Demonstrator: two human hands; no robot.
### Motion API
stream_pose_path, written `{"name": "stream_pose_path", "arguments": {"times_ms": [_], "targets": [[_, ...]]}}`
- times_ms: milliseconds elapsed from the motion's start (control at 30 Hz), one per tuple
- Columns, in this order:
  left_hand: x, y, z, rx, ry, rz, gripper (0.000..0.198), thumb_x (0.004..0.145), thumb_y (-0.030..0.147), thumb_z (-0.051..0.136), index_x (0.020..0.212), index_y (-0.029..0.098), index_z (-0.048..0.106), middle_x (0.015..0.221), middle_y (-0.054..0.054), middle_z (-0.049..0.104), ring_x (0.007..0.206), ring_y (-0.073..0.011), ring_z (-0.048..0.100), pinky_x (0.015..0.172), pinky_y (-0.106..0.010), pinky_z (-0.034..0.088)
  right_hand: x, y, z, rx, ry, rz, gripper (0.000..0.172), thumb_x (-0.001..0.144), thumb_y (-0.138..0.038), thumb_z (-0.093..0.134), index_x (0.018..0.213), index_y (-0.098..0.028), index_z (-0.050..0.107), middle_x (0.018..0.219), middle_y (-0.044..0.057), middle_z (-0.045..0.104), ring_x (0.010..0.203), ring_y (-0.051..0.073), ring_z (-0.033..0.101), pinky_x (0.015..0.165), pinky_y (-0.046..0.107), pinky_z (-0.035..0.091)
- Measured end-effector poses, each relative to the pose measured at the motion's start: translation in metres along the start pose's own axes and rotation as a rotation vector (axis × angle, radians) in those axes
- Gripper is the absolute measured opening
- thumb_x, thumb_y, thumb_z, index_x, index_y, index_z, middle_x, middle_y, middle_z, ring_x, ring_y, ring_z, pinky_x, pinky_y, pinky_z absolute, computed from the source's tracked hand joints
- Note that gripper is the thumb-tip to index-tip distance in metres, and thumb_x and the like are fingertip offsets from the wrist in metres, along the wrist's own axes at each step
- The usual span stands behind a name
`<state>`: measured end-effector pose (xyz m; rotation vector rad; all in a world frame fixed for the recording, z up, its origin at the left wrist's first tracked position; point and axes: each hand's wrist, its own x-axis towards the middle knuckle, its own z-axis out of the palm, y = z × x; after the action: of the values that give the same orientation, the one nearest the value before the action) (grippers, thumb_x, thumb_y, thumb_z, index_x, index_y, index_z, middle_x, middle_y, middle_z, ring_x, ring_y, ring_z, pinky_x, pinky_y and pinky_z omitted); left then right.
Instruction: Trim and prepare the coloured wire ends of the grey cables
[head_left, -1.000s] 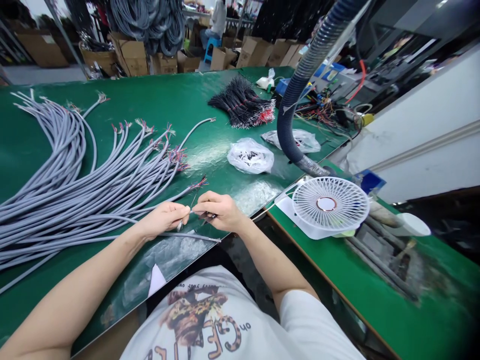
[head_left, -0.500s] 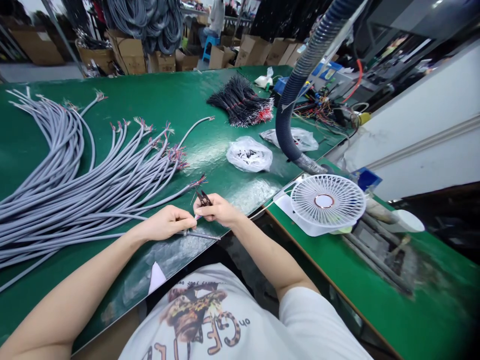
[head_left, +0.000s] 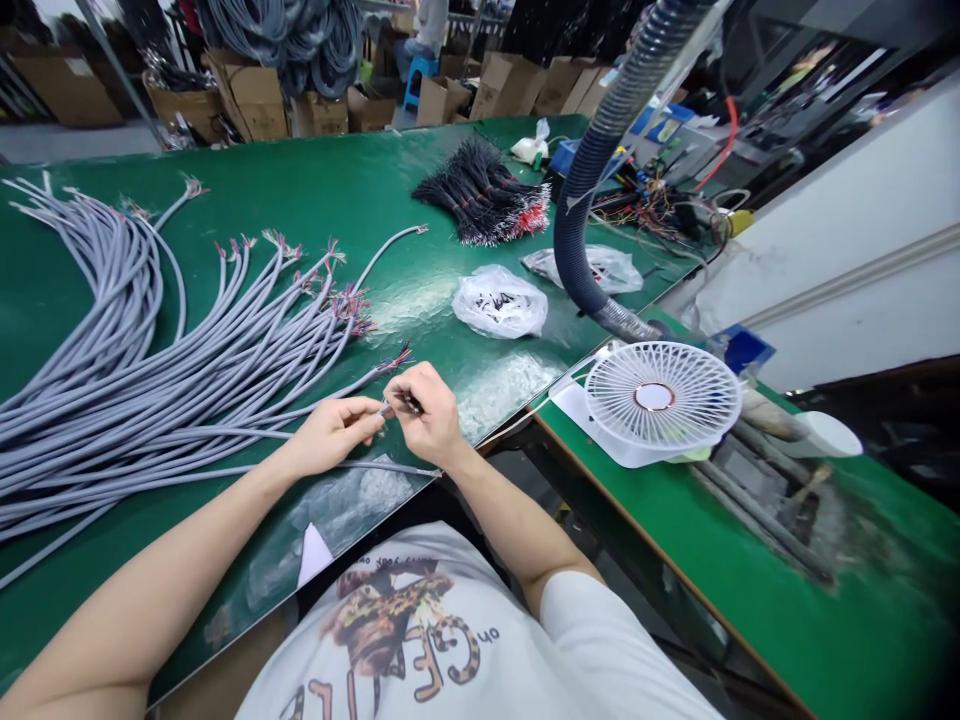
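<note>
My left hand point(head_left: 341, 432) is closed in a pinch on the end of a grey cable point(head_left: 384, 410); the fingers cover most of that end. Right against it, my right hand point(head_left: 427, 412) is closed around small dark snips point(head_left: 411, 402). Most of the snips are hidden in the palm, so I cannot tell how their blades stand. Another grey cable end point(head_left: 405, 468) lies below the hands near the table edge. Just behind the fingers, a stripped cable end point(head_left: 397, 360) shows red, blue and dark wires.
Many grey cables point(head_left: 187, 400) with stripped ends spread across the left of the green table point(head_left: 300, 190). Plastic bags point(head_left: 501, 302), a black wire bundle point(head_left: 484, 195) and a ribbed hose point(head_left: 577, 220) stand beyond my hands. A white fan point(head_left: 664, 400) is at the right.
My right hand has turned over and risen slightly, so the snips that stuck up from it are now mostly covered. My left hand has moved up a little.
</note>
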<state>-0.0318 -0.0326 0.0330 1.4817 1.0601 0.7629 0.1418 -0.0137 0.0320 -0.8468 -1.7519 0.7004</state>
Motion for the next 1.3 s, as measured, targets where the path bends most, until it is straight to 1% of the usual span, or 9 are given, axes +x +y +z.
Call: {"name": "stream_pose_path", "arguments": {"times_ms": [100,200,267,367,500,700,933,1100,1300], "targets": [[-0.003,0.003,-0.003,0.063,-0.082,-0.016,0.032,0.082,0.039,0.059,0.093,0.01,0.069,0.06,0.001,0.055,0.054,-0.0084,0.045,0.052,-0.02,0.035,0.012,0.012,-0.002,0.164,-0.073,0.212,0.018,0.081,-0.031,0.057,0.069,-0.017,0.055,0.068,0.0,0.048,0.06,0.011,0.044,0.056,0.025,0.037],[-0.003,0.004,-0.006,0.015,-0.045,-0.064,0.035,0.079,0.039,0.061,0.096,0.009,0.068,0.057,0.001,0.056,0.049,-0.0078,0.045,0.048,-0.02,0.034,0.011,0.029,0.004,0.472,-0.196,0.548,0.027,0.073,-0.041,0.066,0.071,-0.017,0.053,0.054,-0.007,0.037,0.044,0.006,0.029,0.042,0.021,0.021],[-0.001,0.005,-0.006,-0.032,0.033,-0.088,0.037,0.076,0.04,0.063,0.096,0.009,0.066,0.052,0.003,0.054,0.042,-0.0062,0.039,0.044,-0.018,0.03,0.003,0.035,0.008,0.577,-0.201,0.638,0.031,0.07,-0.043,0.069,0.073,-0.017,0.053,0.051,-0.009,0.033,0.041,0.004,0.025,0.04,0.021,0.017],[0.002,0.004,-0.004,-0.081,0.151,-0.064,0.042,0.074,0.039,0.066,0.104,0.01,0.062,0.051,0.005,0.054,0.04,-0.0052,0.038,0.041,-0.017,0.028,-0.012,0.029,0.007,0.549,-0.129,0.543,0.028,0.075,-0.041,0.067,0.075,-0.017,0.054,0.054,-0.008,0.038,0.044,0.005,0.03,0.043,0.02,0.023],[0.003,0.0,0.0,-0.053,0.125,-0.019,0.038,0.074,0.037,0.068,0.101,0.01,0.066,0.06,0.001,0.061,0.045,-0.0057,0.043,0.043,-0.018,0.032,-0.017,0.011,-0.004,0.403,-0.128,0.351,0.025,0.082,-0.039,0.062,0.073,-0.016,0.058,0.067,-0.003,0.046,0.052,0.007,0.04,0.05,0.022,0.032],[0.004,-0.008,-0.001,-0.077,0.139,-0.034,0.043,0.074,0.042,0.068,0.102,0.009,0.067,0.065,-0.003,0.066,0.045,-0.0065,0.045,0.044,-0.019,0.035,-0.004,0.008,-0.013,0.134,-0.061,0.289,0.02,0.082,-0.035,0.062,0.074,-0.016,0.061,0.072,0.0,0.055,0.061,0.009,0.046,0.056,0.023,0.036],[0.004,-0.002,-0.001,-0.107,0.137,-0.068,0.041,0.07,0.042,0.071,0.095,0.011,0.06,0.062,-0.002,0.066,0.043,-0.0059,0.045,0.044,-0.018,0.037,-0.003,0.014,-0.009,-0.17,-0.289,0.029,0.013,0.085,-0.026,0.057,0.079,-0.016,0.063,0.076,0.004,0.062,0.069,0.013,0.055,0.066,0.024,0.041],[0.003,-0.001,-0.004,-0.119,0.086,-0.01,0.039,0.075,0.04,0.068,0.098,0.011,0.06,0.066,-0.002,0.066,0.047,-0.007,0.048,0.047,-0.018,0.039,-0.002,0.019,-0.01,-0.239,-0.406,-0.04,0.012,0.083,-0.017,0.048,0.075,-0.018,0.056,0.069,0.0,0.056,0.061,0.011,0.048,0.061,0.022,0.037],[0.003,-0.012,-0.001,0.085,0.148,0.143,0.035,0.084,0.034,0.058,0.111,0.013,0.065,0.074,-0.003,0.067,0.067,-0.0129,0.06,0.067,-0.023,0.047,-0.012,0.013,0.004,-0.035,-0.28,0.043,0.026,0.085,-0.027,0.043,0.06,-0.02,0.04,0.056,-0.003,0.04,0.053,0.01,0.036,0.055,0.023,0.033]]}}
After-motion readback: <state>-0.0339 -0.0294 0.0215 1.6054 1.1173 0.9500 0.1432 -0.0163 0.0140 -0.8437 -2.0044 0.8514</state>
